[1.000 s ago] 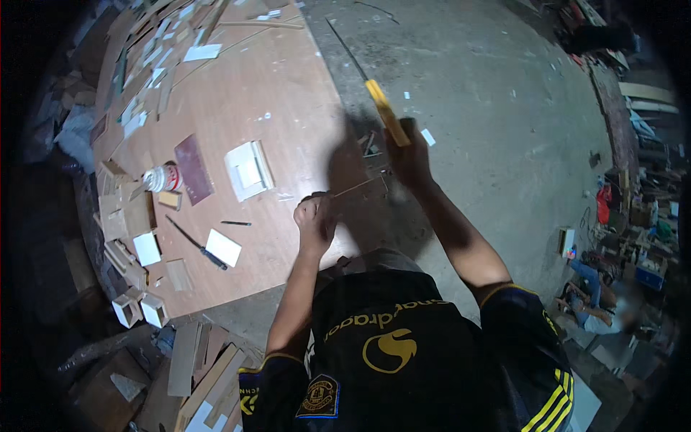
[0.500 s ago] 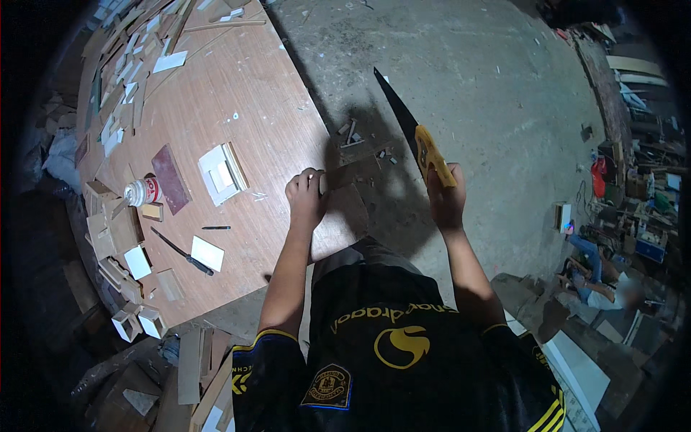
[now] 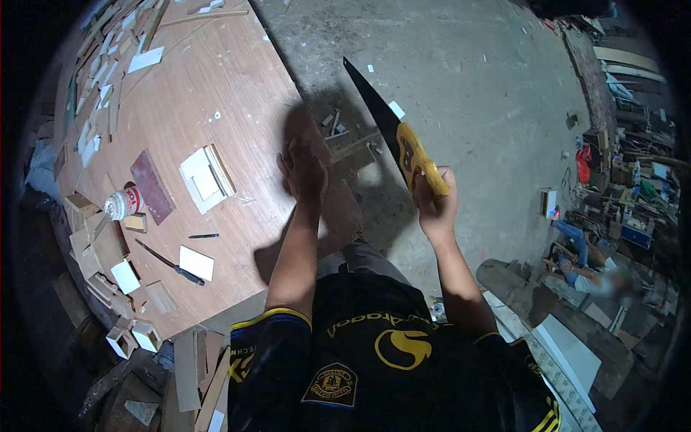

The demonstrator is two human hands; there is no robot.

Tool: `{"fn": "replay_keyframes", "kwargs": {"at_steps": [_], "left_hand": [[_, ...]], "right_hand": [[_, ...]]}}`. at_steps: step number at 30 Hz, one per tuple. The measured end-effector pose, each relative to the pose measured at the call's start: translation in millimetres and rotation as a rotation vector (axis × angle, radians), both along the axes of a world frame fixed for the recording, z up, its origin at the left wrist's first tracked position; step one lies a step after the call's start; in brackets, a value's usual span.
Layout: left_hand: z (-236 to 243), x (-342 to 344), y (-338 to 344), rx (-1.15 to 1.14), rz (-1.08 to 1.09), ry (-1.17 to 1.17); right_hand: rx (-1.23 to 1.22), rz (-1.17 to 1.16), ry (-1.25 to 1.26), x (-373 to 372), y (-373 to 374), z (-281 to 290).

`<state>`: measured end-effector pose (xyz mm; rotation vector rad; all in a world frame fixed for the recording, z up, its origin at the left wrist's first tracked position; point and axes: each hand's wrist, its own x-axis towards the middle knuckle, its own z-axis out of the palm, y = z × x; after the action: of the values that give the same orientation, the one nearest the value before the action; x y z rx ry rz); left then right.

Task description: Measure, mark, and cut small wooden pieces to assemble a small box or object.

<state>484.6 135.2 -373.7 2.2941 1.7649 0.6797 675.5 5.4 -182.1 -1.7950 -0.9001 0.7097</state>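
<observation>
A handsaw with a dark tapering blade and a yellow handle is gripped in my right hand. Its blade points forward and to the left, raised above the concrete floor beside the table. My left hand is in shadow over the right edge of the wood-topped table. Its fingers look stretched out and apart, and nothing shows in them. A strip of wood and small offcuts lie on the floor between my hands.
On the table are stacked white-faced panels, a maroon board, a jar, a black-handled knife, a pen and a white square. Scrap strips cover the far left. Another person is at the right.
My left hand has lifted off the table's edge and its fingers have straightened. The handsaw has shifted a little left with my right hand. The whole view has moved slightly.
</observation>
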Motion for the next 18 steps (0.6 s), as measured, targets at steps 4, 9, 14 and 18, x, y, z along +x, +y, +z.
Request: {"fn": "replay_keyframes", "kwargs": {"at_steps": [4,9,14,18], "left_hand": [[4,22,11,-0.003,-0.004,-0.104],[-3,29,17,-0.028,-0.065,-0.070],[-4,27,16,-0.015,-0.083,-0.183],[0,25,16,-0.053,-0.084,-0.135]], "right_hand": [[-0.051,-0.019,0.031,-5,6,6],[-0.137,0.021,-0.043,-23,17,2],[-0.113,0.042,-0.067,-50,26,7],[-0.158,0.143,-0.083,-67,36,14]]}}
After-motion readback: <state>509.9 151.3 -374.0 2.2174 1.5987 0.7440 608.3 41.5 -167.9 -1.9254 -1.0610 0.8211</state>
